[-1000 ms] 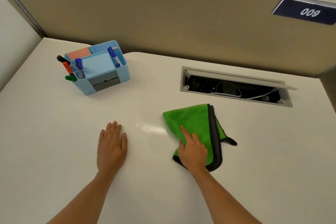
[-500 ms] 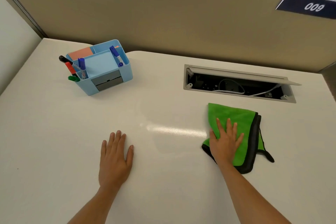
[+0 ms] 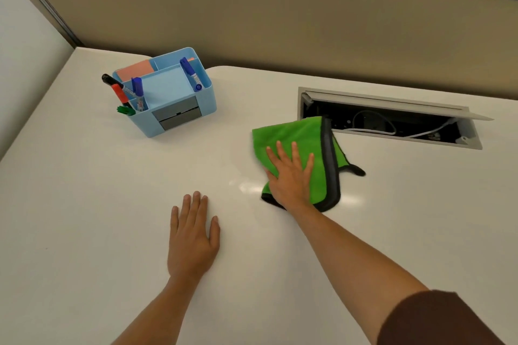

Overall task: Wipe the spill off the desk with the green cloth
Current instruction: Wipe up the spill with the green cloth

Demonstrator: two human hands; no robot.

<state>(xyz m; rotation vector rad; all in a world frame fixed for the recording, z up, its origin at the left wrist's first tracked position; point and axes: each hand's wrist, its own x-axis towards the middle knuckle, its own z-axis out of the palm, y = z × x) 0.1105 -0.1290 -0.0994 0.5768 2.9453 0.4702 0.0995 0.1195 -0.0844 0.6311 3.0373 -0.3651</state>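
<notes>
One right hand (image 3: 290, 176) covers much of the green cloth (image 3: 294, 134).

Two hands (image 3: 193, 238), one cloth (image 3: 297, 134), five markers (image 3: 137, 89)

Bright, even overhead light glares softly off the desk (image 3: 84, 204); wide-angle edges bend.

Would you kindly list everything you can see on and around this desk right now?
desk: one, white, fills the view
green cloth: one, green with dark edging, folded, centre-right under the right hand
organiser: one, light blue, back left
markers: several, blue, red, black and green, in the organiser
cable hatch: one, grey, open, back right, white cables inside
partition: one, tan, behind the desk
left hand: flat on the desk
right hand: flat on the cloth
</notes>
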